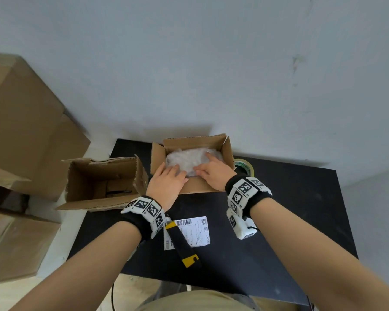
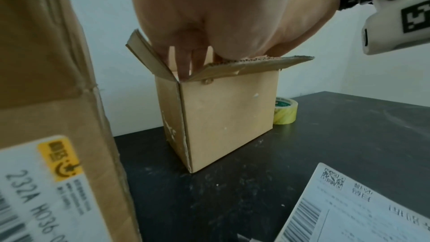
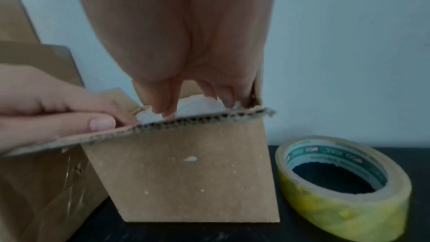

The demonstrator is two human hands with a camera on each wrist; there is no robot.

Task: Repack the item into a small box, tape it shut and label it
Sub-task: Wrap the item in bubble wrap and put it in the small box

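Observation:
The small cardboard box (image 1: 228, 151) stands open at the back of the black table (image 1: 290, 221), its flaps up. Inside it lies the item, a bundle in whitish bubble wrap (image 1: 184, 158). Both my hands reach into the box over its front flap. My left hand (image 1: 169, 178) rests with straight fingers on the bundle's left side, its thumb lying on the front flap (image 3: 163, 128). My right hand (image 1: 211, 169) presses flat fingers on the bundle's right side (image 3: 200, 103). A shipping label (image 1: 194, 231) lies on the table nearer me. The yellowish tape roll (image 1: 245, 166) sits just right of the box.
A larger open cardboard box (image 1: 103, 182) lies on its side left of the small one, a printed sticker on it (image 2: 35, 190). Big cartons (image 1: 20, 122) stack at far left. A black and yellow cutter (image 1: 183, 243) lies across the label. A wall stands right behind the table.

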